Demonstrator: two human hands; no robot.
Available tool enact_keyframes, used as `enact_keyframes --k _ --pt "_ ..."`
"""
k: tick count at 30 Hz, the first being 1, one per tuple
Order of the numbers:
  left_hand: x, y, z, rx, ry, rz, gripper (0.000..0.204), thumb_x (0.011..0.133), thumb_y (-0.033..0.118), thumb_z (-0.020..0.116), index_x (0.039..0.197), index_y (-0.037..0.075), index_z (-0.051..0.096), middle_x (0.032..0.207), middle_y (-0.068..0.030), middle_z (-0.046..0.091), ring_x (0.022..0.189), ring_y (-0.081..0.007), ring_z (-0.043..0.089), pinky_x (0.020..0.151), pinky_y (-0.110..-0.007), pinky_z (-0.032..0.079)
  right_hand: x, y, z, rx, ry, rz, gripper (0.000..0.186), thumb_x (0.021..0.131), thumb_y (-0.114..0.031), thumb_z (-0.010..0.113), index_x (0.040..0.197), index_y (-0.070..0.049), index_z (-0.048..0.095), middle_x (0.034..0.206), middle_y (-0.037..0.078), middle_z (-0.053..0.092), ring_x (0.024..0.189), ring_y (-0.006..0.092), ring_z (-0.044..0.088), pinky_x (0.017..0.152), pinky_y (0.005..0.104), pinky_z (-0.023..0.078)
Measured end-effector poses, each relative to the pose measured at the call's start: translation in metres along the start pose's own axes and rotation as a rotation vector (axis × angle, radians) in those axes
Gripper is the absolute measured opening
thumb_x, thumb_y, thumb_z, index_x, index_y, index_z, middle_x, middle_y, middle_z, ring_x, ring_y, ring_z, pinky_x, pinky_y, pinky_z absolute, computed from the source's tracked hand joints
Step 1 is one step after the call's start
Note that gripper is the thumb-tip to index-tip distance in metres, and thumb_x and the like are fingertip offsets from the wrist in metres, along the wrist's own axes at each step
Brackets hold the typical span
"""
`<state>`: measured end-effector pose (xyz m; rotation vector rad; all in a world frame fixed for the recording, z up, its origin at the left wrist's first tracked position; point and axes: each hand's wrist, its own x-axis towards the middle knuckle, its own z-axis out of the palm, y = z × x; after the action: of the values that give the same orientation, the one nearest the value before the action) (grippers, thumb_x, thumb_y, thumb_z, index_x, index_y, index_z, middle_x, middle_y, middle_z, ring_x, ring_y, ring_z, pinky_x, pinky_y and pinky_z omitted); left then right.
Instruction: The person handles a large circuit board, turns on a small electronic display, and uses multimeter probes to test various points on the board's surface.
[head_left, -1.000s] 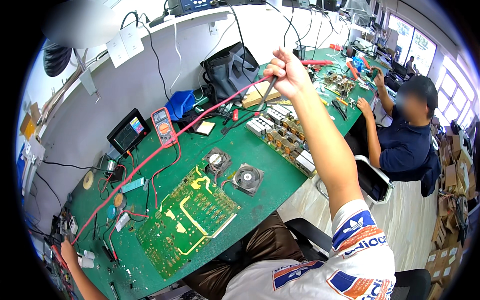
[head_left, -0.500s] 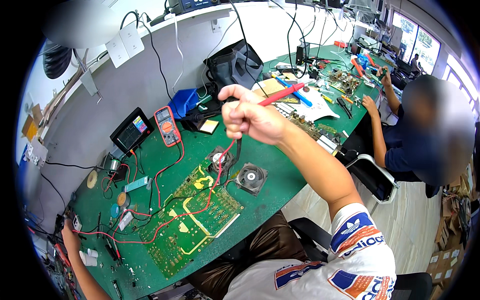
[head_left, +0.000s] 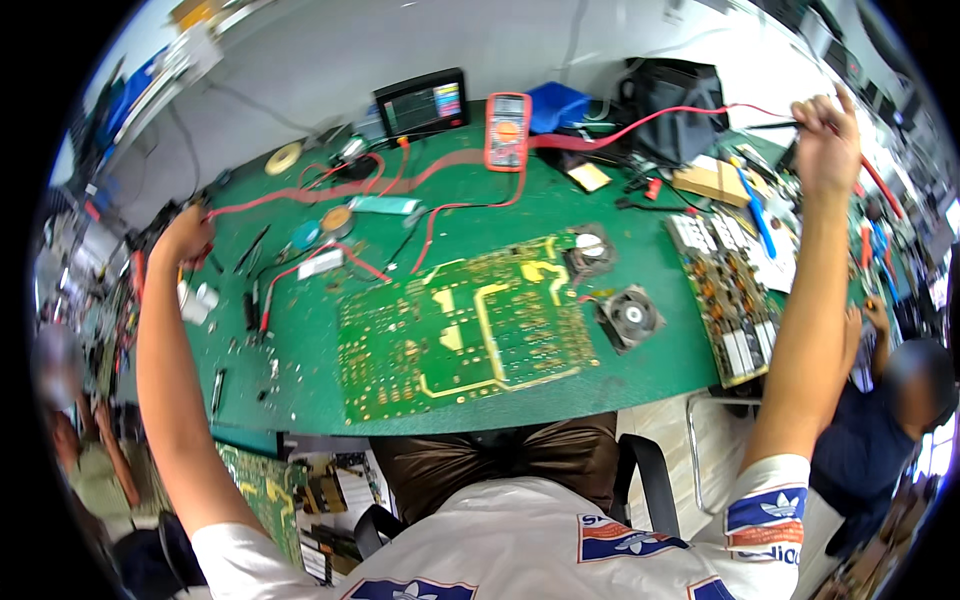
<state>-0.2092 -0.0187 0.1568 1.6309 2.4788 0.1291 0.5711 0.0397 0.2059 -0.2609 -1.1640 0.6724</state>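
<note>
your right hand (head_left: 828, 150) grips the red test lead (head_left: 455, 159). it runs to your left hand (head_left: 185, 237), can't tell that grip. digital multimeter (head_left: 508, 135) between them.

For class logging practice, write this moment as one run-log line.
left hand: at red lead, grip unclear | right hand: holding red lead | green circuit board: on table

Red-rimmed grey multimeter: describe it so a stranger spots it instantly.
Start at the far edge of the long green workbench. A black rectangular screen sits there at left, a blue plastic bin at right. Between them is the red-rimmed grey multimeter, the only one of the three with a round orange dial.
</note>
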Motion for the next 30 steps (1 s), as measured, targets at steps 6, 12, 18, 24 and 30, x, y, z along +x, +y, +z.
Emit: enact_keyframes --k 6,12,18,24,30 --pt "0.011 0.079 0.026 -0.097 -0.221 -0.033 0.027 0.088 0.015 0.063 0.068 0.001 0.051 0.052 -0.0041 0.048 0.042 -0.0188 0.055 0.035 -0.033 0.039 -0.005 0.018 -0.002 -0.141 0.005 0.056 0.038 0.091 0.000 0.042 0.128 0.004 0.035 0.080 0.007 0.040 0.070 0.0163 0.037 0.077 0.0397 0.040" --pt "0.025 0.127 0.045 -0.184 -0.065 -0.012 0.034 0.086 0.028 0.074 0.083 -0.004 0.063 0.070 -0.0096 0.064 0.050 -0.0180 0.061 0.043 -0.032 0.049 -0.026 0.050 0.050 -0.062 -0.070 0.158 0.036 0.098 -0.014 0.044 0.129 0.004 0.040 0.082 0.006 0.041 0.072 0.0162 0.038 0.076 0.0391 0.039" --pt "-0.007 0.178 0.056 -0.102 0.147 0.489 0.051 0.081 0.041 0.075 0.111 -0.001 0.068 0.085 -0.0147 0.071 0.072 -0.0252 0.070 0.065 -0.037 0.057 -0.052 0.054 0.109 0.355 -0.220 0.308 0.053 0.102 -0.043 0.039 0.128 0.004 0.043 0.080 0.005 0.042 0.071 0.0170 0.038 0.074 0.0382 0.036" --pt "-0.098 0.295 0.074 -0.847 -0.207 1.086 0.044 0.104 0.037 0.050 0.129 0.003 0.061 0.123 -0.0103 0.065 0.120 -0.0196 0.056 0.107 -0.037 0.042 -0.086 0.065 0.187 0.643 -0.438 0.489 0.052 0.103 -0.041 0.039 0.133 0.001 0.043 0.079 0.004 0.043 0.069 0.0156 0.038 0.070 0.0357 0.035" --pt "-0.140 0.327 0.083 -1.302 -0.846 1.019 0.039 0.106 0.036 0.045 0.108 0.000 0.060 0.074 -0.0090 0.063 0.064 -0.0195 0.063 0.067 -0.034 0.052 -0.086 0.067 0.205 0.778 -0.515 0.571 0.052 0.105 -0.046 0.033 0.133 -0.003 0.040 0.079 0.007 0.046 0.069 0.0168 0.043 0.071 0.0388 0.042"
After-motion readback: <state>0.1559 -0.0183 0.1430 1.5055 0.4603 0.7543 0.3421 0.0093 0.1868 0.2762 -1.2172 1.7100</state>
